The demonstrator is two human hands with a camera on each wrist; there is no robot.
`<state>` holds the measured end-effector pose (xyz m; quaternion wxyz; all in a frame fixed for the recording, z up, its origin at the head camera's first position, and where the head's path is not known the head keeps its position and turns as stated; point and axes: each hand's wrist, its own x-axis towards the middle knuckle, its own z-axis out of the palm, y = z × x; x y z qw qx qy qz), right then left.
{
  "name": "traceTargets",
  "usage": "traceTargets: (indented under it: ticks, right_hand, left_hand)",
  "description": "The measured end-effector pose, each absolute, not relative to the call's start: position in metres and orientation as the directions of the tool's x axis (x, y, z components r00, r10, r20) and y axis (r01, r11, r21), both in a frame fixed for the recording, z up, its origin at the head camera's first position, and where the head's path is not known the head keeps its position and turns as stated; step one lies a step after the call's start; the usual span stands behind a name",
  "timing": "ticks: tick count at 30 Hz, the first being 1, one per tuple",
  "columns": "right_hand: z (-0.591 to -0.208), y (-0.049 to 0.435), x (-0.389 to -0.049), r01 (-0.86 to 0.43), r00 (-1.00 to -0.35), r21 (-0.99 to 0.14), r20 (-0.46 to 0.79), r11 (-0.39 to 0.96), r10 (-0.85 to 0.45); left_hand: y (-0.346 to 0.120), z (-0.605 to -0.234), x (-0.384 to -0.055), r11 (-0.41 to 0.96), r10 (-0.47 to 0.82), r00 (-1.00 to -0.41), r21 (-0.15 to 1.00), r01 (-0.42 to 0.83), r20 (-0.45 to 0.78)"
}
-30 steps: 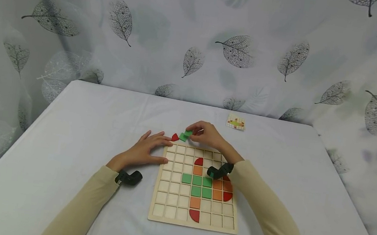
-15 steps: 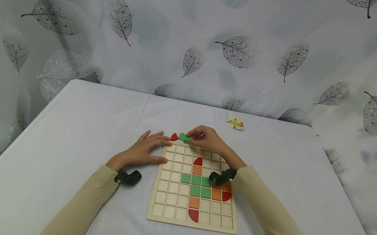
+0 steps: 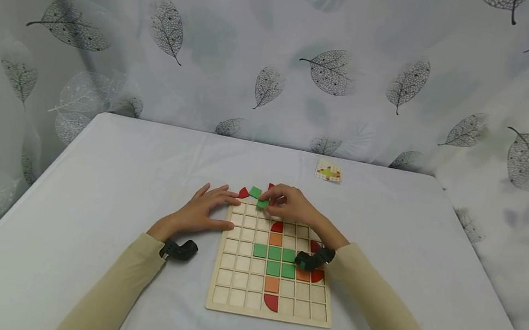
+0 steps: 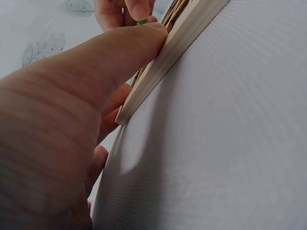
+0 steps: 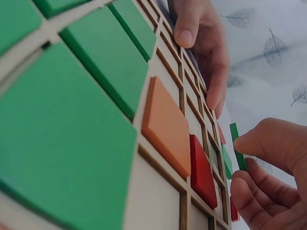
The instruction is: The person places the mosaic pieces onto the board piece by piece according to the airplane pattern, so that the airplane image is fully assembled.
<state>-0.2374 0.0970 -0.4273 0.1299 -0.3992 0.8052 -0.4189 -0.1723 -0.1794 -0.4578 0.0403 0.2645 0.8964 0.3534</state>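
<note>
My right hand pinches a green square tile between thumb and fingers, over the far edge of the wooden grid board. In the right wrist view that tile stands nearly edge-on. My left hand lies with spread fingers at the board's far left corner, the thumb on its left edge. Just beyond the board lie a loose green tile and a red rounded piece. Another red piece peeks out behind my right hand.
Green squares, orange squares and red quarter-round pieces sit in cells of the board. A small pattern card lies at the back of the white-covered table. A leaf-print curtain hangs behind.
My right hand has moved nearer to me, bringing the green tile from beside the loose one to the board's far edge. The red piece behind it now shows. My left hand stays put.
</note>
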Motion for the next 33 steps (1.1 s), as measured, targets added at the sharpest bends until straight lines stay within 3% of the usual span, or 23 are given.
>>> traceTargets:
  ticks: [33]
  right_hand:
    - [-0.428, 0.111, -0.197, -0.512, -0.535, -0.825, 0.086, 0.241, -0.841]
  left_hand:
    - [-0.178, -0.456, -0.172, 0.610, 0.505, -0.855, 0.654, 0.448, 0.114]
